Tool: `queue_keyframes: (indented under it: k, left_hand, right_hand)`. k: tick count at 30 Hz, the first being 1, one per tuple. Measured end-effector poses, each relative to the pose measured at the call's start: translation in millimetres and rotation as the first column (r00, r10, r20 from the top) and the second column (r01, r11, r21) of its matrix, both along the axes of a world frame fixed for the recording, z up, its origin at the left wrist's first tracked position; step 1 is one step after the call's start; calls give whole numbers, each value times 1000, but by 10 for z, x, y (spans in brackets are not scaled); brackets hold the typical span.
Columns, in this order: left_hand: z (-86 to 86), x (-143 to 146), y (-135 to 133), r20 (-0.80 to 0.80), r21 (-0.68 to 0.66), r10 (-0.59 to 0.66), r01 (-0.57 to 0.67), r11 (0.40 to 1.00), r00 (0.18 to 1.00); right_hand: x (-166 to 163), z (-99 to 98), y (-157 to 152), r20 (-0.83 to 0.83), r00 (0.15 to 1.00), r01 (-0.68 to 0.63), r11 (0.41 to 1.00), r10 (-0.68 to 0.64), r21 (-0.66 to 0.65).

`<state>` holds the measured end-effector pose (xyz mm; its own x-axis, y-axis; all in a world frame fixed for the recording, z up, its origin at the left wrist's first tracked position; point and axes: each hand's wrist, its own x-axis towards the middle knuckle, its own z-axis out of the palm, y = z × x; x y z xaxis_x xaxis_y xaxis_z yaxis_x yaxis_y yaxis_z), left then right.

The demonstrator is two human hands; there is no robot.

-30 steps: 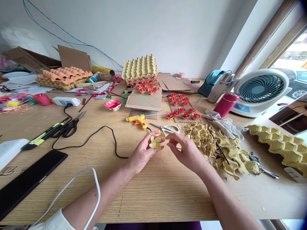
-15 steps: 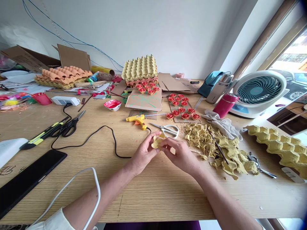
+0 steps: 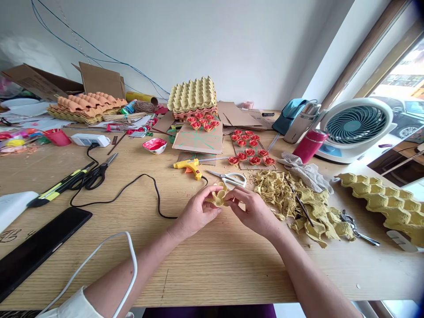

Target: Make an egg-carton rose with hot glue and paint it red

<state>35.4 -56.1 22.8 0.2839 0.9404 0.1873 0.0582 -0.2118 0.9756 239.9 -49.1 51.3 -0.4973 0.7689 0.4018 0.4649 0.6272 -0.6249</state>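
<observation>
Head cam: surface (image 3: 198, 274) has uncut egg trays (image 3: 192, 95), scraps (image 3: 274, 194) R, red flowers (image 3: 255, 160) apparently done. Yellow flower (image 3: 219, 198), prob. unfinished, btwn hands: L hand (image 3: 198, 211) fingers curled round it, R hand (image 3: 253, 212) fingers pinched nearly closed at its rim.

Two hands (image 3: 197, 214), two flasks (image 3: 310, 145), one fan (image 3: 357, 124), one glue gun (image 3: 188, 164), one pair of black scissors (image 3: 96, 177), one pair of white scissors (image 3: 241, 179).

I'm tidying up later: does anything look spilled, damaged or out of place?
Mainly the torn yellow scraps: they lie in a loose, ragged heap on the table, right of the right hand, with a dark stick across them. Behind them, a cloth lies crumpled.
</observation>
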Motion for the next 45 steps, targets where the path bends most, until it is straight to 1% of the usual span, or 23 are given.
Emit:
queue_keyframes:
  k: [3, 5, 9, 14, 19, 22, 29, 36, 40, 45]
  left_hand:
    - [33, -23, -15, -103, 62, 26, -19, 998, 994]
    - [44, -29, -15, -143, 93, 42, -28, 995, 989]
    - [39, -25, -6, -155, 125, 44, -25, 992, 987]
    - [40, -34, -4, -147, 122, 40, -22, 992, 988]
    - [100, -57, -12, -249, 154, 25, 14, 988, 968]
    - [100, -41, -36, -293, 133, 9, 31, 991, 956]
    - [-17, 76, -144, -290, 51, -43, 60, 997, 956]
    - [-22, 83, -168, -385, 94, -14, 54, 994, 923]
    - [-30, 85, -179, -383, 98, -17, 59, 993, 923]
    - [15, 68, -167, -378, 114, 23, 22, 993, 925]
  right_hand:
    - [17, -8, 14, 41, 999, 4, 999, -6, 41]
    - [25, -13, 17, 66, 998, 4, 997, -8, 71]
    - [36, -17, 15, 108, 994, -8, 994, -4, 111]
    - [53, -13, 16, 130, 991, -43, 989, 24, 142]
    - [67, 0, 6, 165, 985, -81, 987, 57, 141]
    - [79, -2, 1, 186, 980, -97, 988, 73, 121]
    - [121, -7, 7, 151, 985, -91, 996, 86, 25]
    - [108, -6, 11, 170, 980, -103, 995, 104, -14]
    - [113, -19, 18, 146, 984, -101, 994, 105, -39]
    - [123, -26, 24, 82, 996, -40, 999, 42, -25]
